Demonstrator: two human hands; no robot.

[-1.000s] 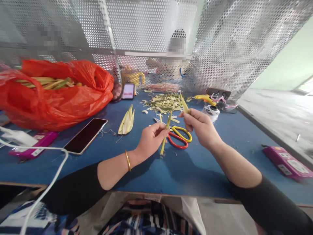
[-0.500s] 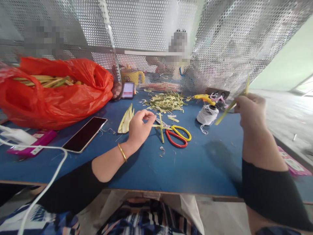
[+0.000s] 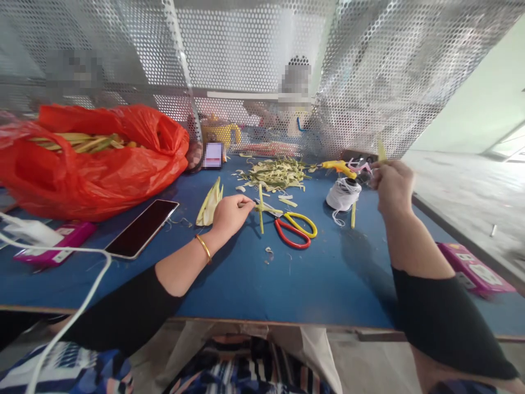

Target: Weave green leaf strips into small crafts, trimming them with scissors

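Note:
My left hand [image 3: 233, 212] is closed in a pinch at the end of a small cross of yellow-green plant strips [image 3: 261, 209]. The cross is just above the blue table, by the blades of the scissors [image 3: 296, 229], which have one red and one yellow handle loop. Raised at the right, my right hand [image 3: 394, 186] has its fingers closed on a pale green strip [image 3: 381, 150] that sticks up above them, slightly blurred. Below that hand stands a spool of white thread [image 3: 343, 193]. A short yellow-green strip piece [image 3: 353, 215] shows beside the spool.
A pile of cut strips [image 3: 279, 174] lies at the back. Folded pale leaves [image 3: 210, 203] are left of my left hand. A red plastic bag [image 3: 151, 180], a dark phone [image 3: 143, 229], a yellow glue gun [image 3: 338, 167] and a pink packet [image 3: 478, 269] surround the work. Perforated metal [image 3: 246, 49] stands behind.
My right hand has moved left, and its strip now points more upright. My left hand has closed on the cross, which has shifted slightly left. A strip piece now shows by the spool.

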